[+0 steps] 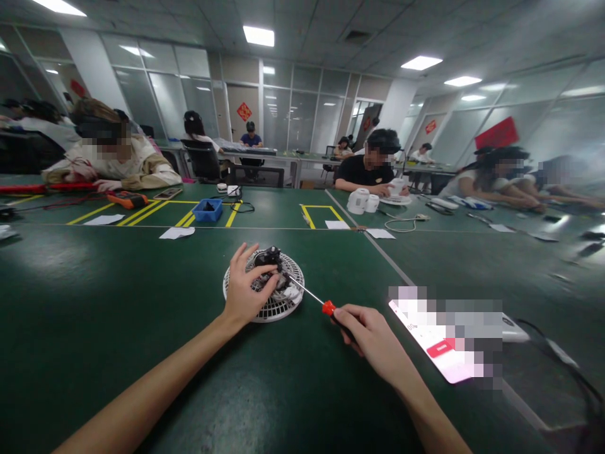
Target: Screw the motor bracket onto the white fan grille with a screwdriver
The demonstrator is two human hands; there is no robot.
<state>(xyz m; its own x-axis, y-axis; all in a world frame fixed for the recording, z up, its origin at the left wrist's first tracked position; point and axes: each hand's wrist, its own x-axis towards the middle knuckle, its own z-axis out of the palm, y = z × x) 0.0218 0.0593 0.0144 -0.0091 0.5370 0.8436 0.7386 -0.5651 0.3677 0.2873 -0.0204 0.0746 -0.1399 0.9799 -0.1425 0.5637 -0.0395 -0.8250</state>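
A round white fan grille (270,313) lies flat on the green table. On top of it sits a dark motor assembly (268,257) with wires and small white parts around it. My left hand (248,287) rests over the grille, its thumb and index finger closed on the motor assembly and its other fingers stretched upward. My right hand (368,331) is wrapped round the red-and-black handle of a screwdriver (328,308). The shaft slants up and left, and its tip meets the assembly's right side. The exact spot under the tip is too small to make out.
Right of my right hand lie a lit phone (442,347) and a white device with a cable (514,329). Farther back are a blue tray (208,210), paper slips, an orange multimeter (127,199) and white housings (359,200). Co-workers sit across the table.
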